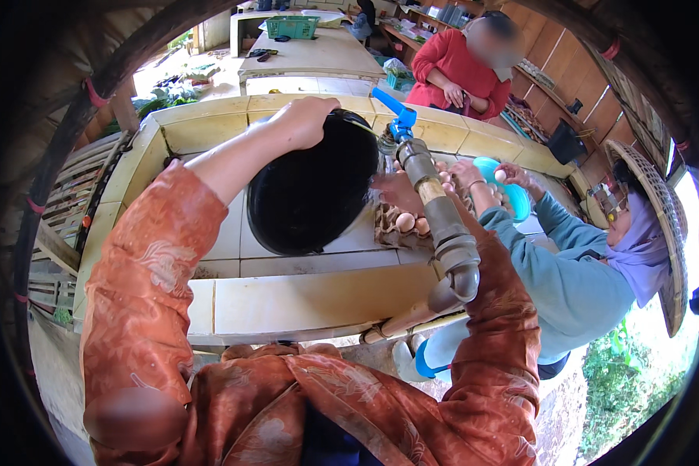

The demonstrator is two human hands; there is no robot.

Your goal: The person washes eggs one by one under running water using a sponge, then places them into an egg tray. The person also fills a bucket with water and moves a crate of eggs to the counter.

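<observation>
My left hand (307,124) is closed on the far rim of a round black basin (307,190). The basin is tilted up on its side in the tiled sink (311,299), its dark surface facing me. My right hand (401,193) is blurred, between the basin's right side and a cardboard egg tray (392,234); the pipe partly covers that arm, and its grip is unclear. Brown eggs (405,222) sit on the tray. To the right, a co-worker in a teal top holds an egg (500,176) over a turquoise bowl (512,194).
A grey pipe (443,210) with a blue-handled tap (396,113) rises in front of me, between my arms. Behind the sink stands a person in red (466,66). Farther back, a table (311,58) carries a green crate (291,28). Wooden slats (74,186) flank the left side.
</observation>
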